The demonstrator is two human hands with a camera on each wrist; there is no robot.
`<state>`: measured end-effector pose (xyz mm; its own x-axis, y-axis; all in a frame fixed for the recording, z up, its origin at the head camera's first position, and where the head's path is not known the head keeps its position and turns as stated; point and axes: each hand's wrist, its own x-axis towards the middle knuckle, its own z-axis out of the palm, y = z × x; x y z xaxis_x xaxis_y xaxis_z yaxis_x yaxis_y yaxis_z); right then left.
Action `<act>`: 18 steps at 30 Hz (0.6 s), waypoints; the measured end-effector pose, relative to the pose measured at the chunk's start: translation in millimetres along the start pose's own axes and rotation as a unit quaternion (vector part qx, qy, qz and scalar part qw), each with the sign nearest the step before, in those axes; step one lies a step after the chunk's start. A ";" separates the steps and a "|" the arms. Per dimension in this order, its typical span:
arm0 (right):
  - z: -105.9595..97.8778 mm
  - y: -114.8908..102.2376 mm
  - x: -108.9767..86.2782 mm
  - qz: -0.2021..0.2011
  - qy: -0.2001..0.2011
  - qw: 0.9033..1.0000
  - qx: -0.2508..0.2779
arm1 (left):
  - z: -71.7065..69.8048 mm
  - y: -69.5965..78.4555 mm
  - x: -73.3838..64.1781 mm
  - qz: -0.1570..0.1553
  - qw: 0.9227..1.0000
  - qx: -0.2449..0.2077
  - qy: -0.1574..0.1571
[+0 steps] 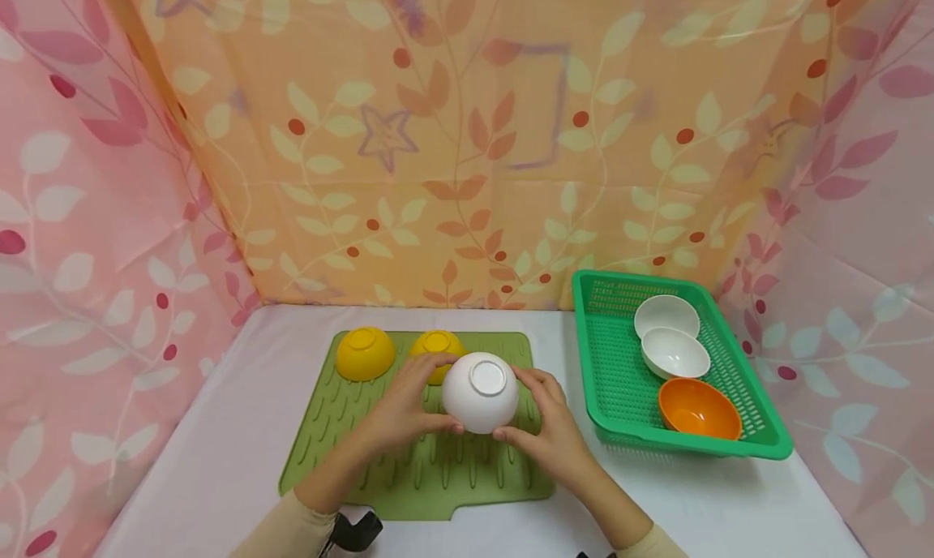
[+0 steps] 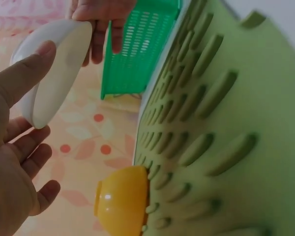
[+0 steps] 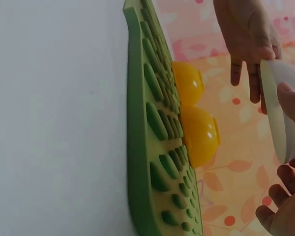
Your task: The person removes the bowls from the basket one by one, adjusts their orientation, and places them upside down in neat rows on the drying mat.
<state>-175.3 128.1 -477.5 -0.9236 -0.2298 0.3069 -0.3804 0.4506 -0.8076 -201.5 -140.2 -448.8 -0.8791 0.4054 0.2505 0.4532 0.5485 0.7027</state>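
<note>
A white bowl (image 1: 474,400), turned bottom up, is held in the air over the green drying mat (image 1: 409,505). My left hand (image 1: 404,404) grips its left side, thumb low and fingers at the far rim. On the opposite side my right hand (image 1: 552,428) pinches the rim between thumb and fingers. In the left wrist view the white bowl (image 2: 64,73) hangs tilted, its hollow inside showing. Two yellow bowls stand upside down along the mat's far edge: one at the left (image 1: 365,355), the other (image 1: 435,343) partly hidden behind my left hand.
Right of the mat stands a green plastic basket (image 1: 609,355). Inside it lie a white bowl (image 1: 666,313), another white bowl (image 1: 674,354) in front, and an orange bowl (image 1: 700,410) nearest me. Patterned curtain (image 1: 452,242) encloses the white table (image 1: 241,396) at the back and sides.
</note>
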 end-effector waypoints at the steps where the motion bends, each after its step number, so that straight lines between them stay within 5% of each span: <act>1: -0.8 1.3 2.1 0.001 0.003 1.000 -0.001 | -0.3 -0.6 5.2 0.008 1.000 0.012 -0.001; 10: -2.0 11.8 28.7 0.049 0.031 0.998 0.022 | -3.0 -12.1 55.4 0.015 0.996 0.077 -0.030; 18: 3.1 30.6 48.3 0.082 0.033 0.996 -0.020 | 3.5 -30.1 89.7 0.021 0.990 0.129 -0.055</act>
<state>-231.4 128.1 -488.9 -0.9740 -0.0928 0.2065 -0.2245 0.5120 -0.8291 -293.4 -117.7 -449.8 -0.8441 0.5012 0.1906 0.5234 0.6930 0.4958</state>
